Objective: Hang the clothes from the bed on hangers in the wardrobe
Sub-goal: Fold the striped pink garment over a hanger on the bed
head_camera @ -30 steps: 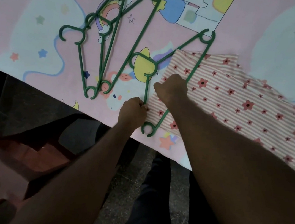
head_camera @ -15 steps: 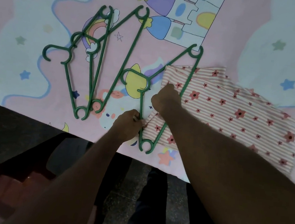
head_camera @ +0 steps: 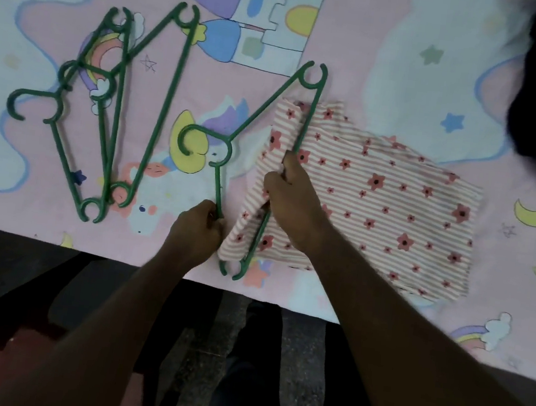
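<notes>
Fingers of your left hand (head_camera: 197, 228) curl round the green hanger (head_camera: 218, 186); beside them, your right hand (head_camera: 293, 206) pinches the striped cloth (head_camera: 377, 209).

Left forearm (head_camera: 110, 318) and right forearm (head_camera: 412, 338) are bare along their full visible length. Left hand (head_camera: 199, 231) and right hand (head_camera: 292, 212) are likewise uncovered. Lower body: one leg in dark trousers (head_camera: 244, 385), partly visible between the arms

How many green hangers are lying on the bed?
3. The left hand and right hand grip the first hanger at the striped cloth. Two overlap further left: the outer hanger and the inner hanger. Their tangle might hide another.
</notes>
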`<act>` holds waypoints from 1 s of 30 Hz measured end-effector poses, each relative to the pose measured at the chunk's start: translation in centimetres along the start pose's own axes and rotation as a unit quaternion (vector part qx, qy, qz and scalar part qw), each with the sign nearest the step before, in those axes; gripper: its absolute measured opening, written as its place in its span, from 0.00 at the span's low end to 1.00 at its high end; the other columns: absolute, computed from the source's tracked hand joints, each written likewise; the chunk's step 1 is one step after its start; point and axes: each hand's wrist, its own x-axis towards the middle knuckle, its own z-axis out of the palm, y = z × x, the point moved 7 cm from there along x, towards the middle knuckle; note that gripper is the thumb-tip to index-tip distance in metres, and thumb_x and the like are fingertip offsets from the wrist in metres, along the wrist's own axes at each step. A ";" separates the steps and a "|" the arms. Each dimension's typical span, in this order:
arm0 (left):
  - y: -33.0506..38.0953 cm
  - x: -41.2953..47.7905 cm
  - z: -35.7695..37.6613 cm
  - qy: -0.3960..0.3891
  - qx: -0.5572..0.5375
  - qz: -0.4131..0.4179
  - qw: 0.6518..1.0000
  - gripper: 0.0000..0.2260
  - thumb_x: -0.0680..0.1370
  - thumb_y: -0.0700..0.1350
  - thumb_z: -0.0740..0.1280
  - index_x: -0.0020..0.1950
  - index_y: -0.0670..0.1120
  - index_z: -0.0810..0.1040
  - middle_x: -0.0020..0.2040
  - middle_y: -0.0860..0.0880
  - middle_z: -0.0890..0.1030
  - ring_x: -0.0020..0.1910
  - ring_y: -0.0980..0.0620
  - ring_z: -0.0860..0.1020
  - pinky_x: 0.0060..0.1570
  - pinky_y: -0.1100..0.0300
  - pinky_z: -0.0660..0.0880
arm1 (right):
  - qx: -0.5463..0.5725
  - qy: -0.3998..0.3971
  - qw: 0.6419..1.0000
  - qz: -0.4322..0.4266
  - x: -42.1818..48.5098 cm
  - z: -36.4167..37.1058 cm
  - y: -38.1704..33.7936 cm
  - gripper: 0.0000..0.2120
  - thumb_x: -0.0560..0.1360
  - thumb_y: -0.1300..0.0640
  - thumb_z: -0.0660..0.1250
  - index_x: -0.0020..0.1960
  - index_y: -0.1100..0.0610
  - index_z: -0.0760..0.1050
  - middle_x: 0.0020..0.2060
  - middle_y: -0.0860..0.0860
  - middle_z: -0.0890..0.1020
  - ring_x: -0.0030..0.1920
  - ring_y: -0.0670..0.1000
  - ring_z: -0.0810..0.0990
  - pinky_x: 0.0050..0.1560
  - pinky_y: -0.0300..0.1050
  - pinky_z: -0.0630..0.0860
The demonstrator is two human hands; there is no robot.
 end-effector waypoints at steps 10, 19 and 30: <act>5.9 -1.6 4.6 0.039 -0.055 0.026 0.997 0.05 0.78 0.39 0.65 0.53 0.40 0.75 0.42 0.42 0.82 0.42 0.41 0.80 0.43 0.52 0.76 | 0.039 -0.053 0.996 -0.053 -5.4 -8.2 -2.1 0.17 0.73 0.60 0.56 0.59 0.54 0.73 0.45 0.55 0.79 0.43 0.48 0.76 0.47 0.50 0.74; 7.7 -4.7 8.1 0.019 -0.125 -0.036 0.991 0.02 0.82 0.40 0.61 0.52 0.41 0.70 0.39 0.40 0.78 0.34 0.42 0.79 0.30 0.54 0.80 | 0.156 0.143 0.972 0.100 -8.7 -24.6 8.3 0.10 0.77 0.68 0.58 0.49 0.60 0.77 0.36 0.55 0.78 0.34 0.53 0.76 0.33 0.44 0.76; 8.5 -5.2 10.0 -0.037 -0.254 -0.123 0.959 0.03 0.81 0.36 0.62 0.54 0.39 0.70 0.41 0.39 0.78 0.38 0.39 0.80 0.36 0.48 0.80 | 0.031 0.206 0.969 0.132 -8.7 -24.4 12.5 0.05 0.78 0.60 0.66 0.53 0.54 0.74 0.44 0.49 0.81 0.45 0.52 0.81 0.43 0.50 0.80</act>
